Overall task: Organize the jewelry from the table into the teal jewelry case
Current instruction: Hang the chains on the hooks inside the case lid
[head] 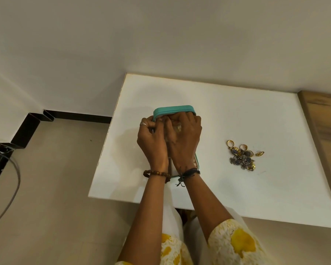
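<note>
my left hand [153, 142] and my right hand [184, 138] are side by side over the open teal jewelry case [174, 110], which sits on the white counter [237, 119] toward its left side. the lid of the case stands raised at the far edge; a strip of the teal base rim shows just right of my right wrist. both hands have the fingers curled inward over the interior of the case. the fingertips meet at the middle near the lid, and something small appears to be between them, but i cannot tell what it is or which hand has hold of it. the contents of the case are hidden under my hands.

a ring [143, 123] is on a finger of the left hand. a brown bead bracelet [157, 174] is on the left wrist and a black thread band [189, 173] is on the right wrist. my sleeves [237, 243] are cream with yellow patches.

the jewelry pile [243, 156] lies on the counter to the right of the case, well apart from it: gold rings at the far side, a tangle of blue and gold pieces at the near side, and one gold piece [259, 153] just beside the pile on its right.

a wooden panel [325, 138] borders the counter at the far right. the floor [55, 169] is at the left, with a black skirting [78, 116] along the wall.
</note>
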Available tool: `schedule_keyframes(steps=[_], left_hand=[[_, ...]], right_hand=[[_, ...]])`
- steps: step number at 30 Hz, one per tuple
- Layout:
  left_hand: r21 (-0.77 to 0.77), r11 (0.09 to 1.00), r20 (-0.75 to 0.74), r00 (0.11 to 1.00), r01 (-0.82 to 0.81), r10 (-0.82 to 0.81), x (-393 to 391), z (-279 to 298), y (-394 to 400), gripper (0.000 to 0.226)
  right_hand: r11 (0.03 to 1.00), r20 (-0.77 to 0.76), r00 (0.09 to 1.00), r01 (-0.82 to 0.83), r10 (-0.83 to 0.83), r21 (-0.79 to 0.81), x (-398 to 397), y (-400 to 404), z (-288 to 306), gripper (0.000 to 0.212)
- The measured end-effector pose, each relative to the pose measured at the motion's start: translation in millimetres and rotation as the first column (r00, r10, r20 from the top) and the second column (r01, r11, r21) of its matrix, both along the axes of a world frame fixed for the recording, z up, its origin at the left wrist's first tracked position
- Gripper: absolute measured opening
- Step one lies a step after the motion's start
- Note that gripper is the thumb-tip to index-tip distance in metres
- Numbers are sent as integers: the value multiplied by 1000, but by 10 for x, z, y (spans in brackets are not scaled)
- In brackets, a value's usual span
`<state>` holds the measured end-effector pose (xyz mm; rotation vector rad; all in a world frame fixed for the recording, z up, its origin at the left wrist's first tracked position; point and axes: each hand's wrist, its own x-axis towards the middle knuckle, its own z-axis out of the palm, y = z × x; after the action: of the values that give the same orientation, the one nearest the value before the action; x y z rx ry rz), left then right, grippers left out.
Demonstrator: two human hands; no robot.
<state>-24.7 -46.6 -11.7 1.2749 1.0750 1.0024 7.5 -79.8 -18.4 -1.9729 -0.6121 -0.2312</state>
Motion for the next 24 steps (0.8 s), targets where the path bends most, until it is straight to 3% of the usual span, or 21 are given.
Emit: schedule_keyframes(steps=[8, 15, 17, 24], left_hand=[[-36, 999, -11, 1000, -28, 28, -8, 1, 1, 28], [-64, 998, -66, 998, -6, 2, -55, -46, -5, 17], [-112, 994, -124, 992, 8, -22, -95, -89, -25, 8], [-102, 994, -330, 942, 30, -62, -222, -115, -65, 14]], right_hand=[[998, -4, 998, -56, 56, -35, 33, -46, -7, 6], [987, -1, 997, -79, 79, -142, 75, -123, 14, 11], [981, -15, 995, -101, 100, -166, 97, -153, 17, 16], [968, -21, 989, -148, 147, -203, 120, -254, 42, 16]])
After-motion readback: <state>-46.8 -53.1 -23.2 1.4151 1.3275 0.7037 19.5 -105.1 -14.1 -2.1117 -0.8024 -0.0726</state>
